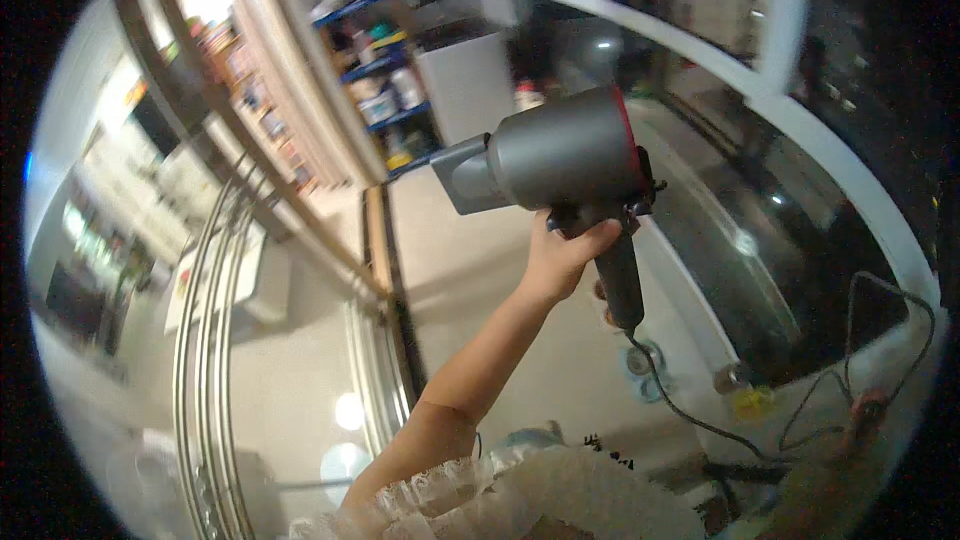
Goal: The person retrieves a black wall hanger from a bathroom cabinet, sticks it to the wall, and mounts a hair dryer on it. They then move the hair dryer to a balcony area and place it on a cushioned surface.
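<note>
My left hand (572, 258) is wrapped round the dark handle of a grey hair dryer (565, 155), held up in front of me. A flat nozzle (468, 176) points left, and a red ring edges the dryer's rear. Out of the handle's bottom runs a dark power cord (690, 422), which sags to the lower right and loops there. At the dim lower right, my right hand (868, 412) appears closed on part of that cord; its fingers are blurred. White ruffled cloth (540, 495) covers my body at the lower edge.
To the left stand sliding door frames (215, 330) with a floor track (385, 290). Farther off is a blue shelf (385, 70) of bottles beside a white appliance (468, 80). Dark windows (690, 160) line the right. Small blue and yellow items (752, 400) lie low beneath them.
</note>
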The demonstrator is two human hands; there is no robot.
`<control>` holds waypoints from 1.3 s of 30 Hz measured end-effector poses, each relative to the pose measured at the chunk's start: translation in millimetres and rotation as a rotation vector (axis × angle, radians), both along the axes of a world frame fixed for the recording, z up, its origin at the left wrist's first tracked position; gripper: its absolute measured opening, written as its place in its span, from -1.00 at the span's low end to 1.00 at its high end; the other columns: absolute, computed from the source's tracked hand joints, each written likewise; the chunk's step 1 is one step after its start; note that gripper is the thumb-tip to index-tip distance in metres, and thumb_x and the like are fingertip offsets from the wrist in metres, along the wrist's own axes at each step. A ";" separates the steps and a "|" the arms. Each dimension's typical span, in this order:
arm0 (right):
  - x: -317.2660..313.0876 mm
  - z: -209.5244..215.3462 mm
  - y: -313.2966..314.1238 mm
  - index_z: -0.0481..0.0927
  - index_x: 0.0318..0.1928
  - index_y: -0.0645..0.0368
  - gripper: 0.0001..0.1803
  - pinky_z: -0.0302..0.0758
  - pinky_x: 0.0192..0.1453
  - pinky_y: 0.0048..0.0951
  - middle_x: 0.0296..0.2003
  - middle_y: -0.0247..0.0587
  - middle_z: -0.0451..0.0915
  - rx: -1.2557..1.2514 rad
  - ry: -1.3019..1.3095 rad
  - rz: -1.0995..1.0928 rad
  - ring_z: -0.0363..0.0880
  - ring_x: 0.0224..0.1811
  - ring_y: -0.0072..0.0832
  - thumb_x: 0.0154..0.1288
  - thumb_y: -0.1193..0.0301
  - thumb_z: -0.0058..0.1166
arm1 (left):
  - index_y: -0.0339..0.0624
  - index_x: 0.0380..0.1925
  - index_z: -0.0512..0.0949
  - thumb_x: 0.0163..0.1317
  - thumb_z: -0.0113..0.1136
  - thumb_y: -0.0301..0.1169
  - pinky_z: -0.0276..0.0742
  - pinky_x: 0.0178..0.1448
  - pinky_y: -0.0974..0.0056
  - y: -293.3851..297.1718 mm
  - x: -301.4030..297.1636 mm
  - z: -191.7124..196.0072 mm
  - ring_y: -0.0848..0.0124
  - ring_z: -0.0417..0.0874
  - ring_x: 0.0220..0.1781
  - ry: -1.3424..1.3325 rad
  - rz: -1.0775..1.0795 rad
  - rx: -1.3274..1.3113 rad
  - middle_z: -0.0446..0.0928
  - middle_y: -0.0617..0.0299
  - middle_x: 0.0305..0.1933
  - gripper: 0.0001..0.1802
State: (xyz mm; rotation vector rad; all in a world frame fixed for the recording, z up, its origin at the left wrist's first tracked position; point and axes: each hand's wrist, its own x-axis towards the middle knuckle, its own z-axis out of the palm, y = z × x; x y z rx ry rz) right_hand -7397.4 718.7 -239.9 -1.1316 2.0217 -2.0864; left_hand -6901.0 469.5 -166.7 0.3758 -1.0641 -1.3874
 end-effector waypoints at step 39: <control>700.3 -109.4 -773.6 0.59 -0.13 0.04 -0.47 0.53 -0.05 -0.07 -0.09 0.01 0.54 0.749 -1.383 2.042 0.54 -0.09 -0.13 0.35 -0.10 -0.27 | -0.22 -0.04 0.40 -0.10 0.36 -0.55 0.60 -0.13 0.25 -294.7 446.7 -88.1 0.22 0.57 -0.07 -0.281 1.293 0.529 0.48 0.10 -0.03 -0.45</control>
